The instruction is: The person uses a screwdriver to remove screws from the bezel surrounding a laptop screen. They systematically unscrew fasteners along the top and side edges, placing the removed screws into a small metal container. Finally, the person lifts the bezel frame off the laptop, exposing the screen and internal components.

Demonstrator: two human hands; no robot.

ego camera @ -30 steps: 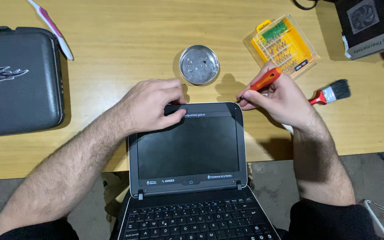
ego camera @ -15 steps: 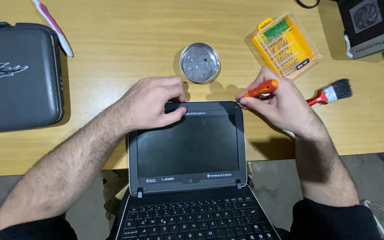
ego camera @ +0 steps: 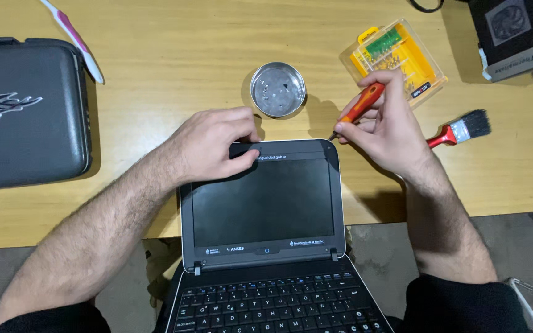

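Orange-handled screwdriver [ego camera: 360, 106] sits pinched in the right hand [ego camera: 390, 126], fingers curled round the grip, and its tip now points down at the top right corner of the small grey laptop [ego camera: 263, 203] — a second ago the tool lay flatter and slightly lower against the same corner, so the hand has lifted and tilted the handle while the tip has stayed close to the lid's edge. The left hand [ego camera: 217, 145] has barely shifted: it clasps the top edge of the open lid near its left corner, fingers folded over the bezel, thumb on the front. To judge from that, the lid is being steadied while the tip works at the corner; whether the tip touches the plastic cannot be told.

The laptop hangs half off the near edge of the wooden table [ego camera: 174, 55], keyboard toward the person. Just beyond the lid stands a round metal dish [ego camera: 277, 89] — small bits lie in it. A yellow bit case [ego camera: 396, 52] and a red-handled brush [ego camera: 461, 131] lie to the right, a dark zip case [ego camera: 26, 111] to the left.
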